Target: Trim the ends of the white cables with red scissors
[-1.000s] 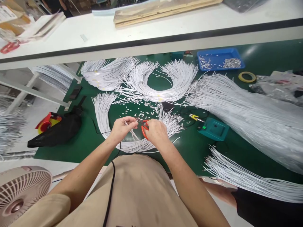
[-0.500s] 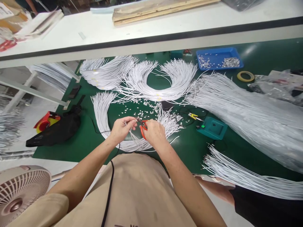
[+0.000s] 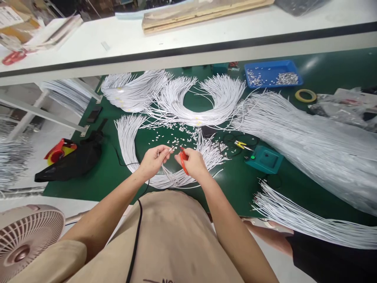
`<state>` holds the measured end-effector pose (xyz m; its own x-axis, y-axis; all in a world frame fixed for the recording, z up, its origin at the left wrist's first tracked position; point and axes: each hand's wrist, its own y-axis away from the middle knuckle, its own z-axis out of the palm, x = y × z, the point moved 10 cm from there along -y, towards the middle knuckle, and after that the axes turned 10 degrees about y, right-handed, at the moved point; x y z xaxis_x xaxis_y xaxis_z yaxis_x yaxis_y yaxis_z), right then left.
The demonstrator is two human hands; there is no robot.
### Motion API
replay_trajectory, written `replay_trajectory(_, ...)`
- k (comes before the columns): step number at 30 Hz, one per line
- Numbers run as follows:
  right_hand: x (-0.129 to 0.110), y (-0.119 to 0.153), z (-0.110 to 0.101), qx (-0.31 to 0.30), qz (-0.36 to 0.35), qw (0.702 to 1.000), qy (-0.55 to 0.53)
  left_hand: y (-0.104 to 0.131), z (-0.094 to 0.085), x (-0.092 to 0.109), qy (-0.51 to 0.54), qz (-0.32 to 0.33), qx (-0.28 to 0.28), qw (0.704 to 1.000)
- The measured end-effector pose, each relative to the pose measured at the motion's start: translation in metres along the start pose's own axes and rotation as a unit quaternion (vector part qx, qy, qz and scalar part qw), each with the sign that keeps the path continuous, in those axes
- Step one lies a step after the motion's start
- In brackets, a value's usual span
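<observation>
My left hand [image 3: 154, 160] pinches a few white wires, whose tips poke out past thumb and forefinger. Around red-handled pliers [image 3: 184, 161] my right hand [image 3: 193, 163] is closed; the dark jaws point up and away, just right of the wire tips and apart from them. Beneath both hands a curved bundle of white wires [image 3: 126, 137] lies on the green table [image 3: 232, 188]. Small silvery pieces [image 3: 176, 139] are scattered just beyond my fingers. The exact kind of the small pieces is too fine to make out.
More wire bundles [image 3: 203, 114] lie behind, and a plastic-wrapped one [image 3: 309, 137] at right. A blue tray [image 3: 272, 74] holds small metal pieces. Nearby are a tape roll [image 3: 305, 95], a teal box [image 3: 263, 159], yellow-handled tool [image 3: 240, 144], black bag [image 3: 70, 157] and raised shelf [image 3: 188, 47].
My right hand has drawn the pliers slightly right, away from the wire tips, and their handles have turned. My left hand stays nearly in place, still pinching the wires.
</observation>
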<state>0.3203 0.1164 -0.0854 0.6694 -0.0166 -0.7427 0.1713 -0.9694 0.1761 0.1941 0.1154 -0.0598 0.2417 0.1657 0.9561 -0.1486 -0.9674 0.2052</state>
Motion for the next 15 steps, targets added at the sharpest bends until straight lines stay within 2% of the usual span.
replay_trajectory(3,-0.0030,-0.0033,-0.0064,0.039,-0.010,0.978,-0.203,0.0002,0.0027,0.0012,-0.006,0.003,-0.009,1.000)
replay_trajectory(6,-0.0080,-0.0044,-0.0092,0.046,-0.017,0.950,-0.309,0.0011,0.0055,0.0046,-0.019,0.008,-0.018,1.000)
replay_trajectory(12,-0.0081,-0.0035,-0.0087,0.053,-0.009,0.945,-0.322,0.0018,0.0063,0.0074,-0.030,0.004,-0.022,0.999)
replay_trajectory(15,-0.0018,-0.0034,-0.0024,0.080,0.020,0.951,-0.297,0.0023,0.0069,0.0045,-0.019,-0.015,-0.019,1.000)
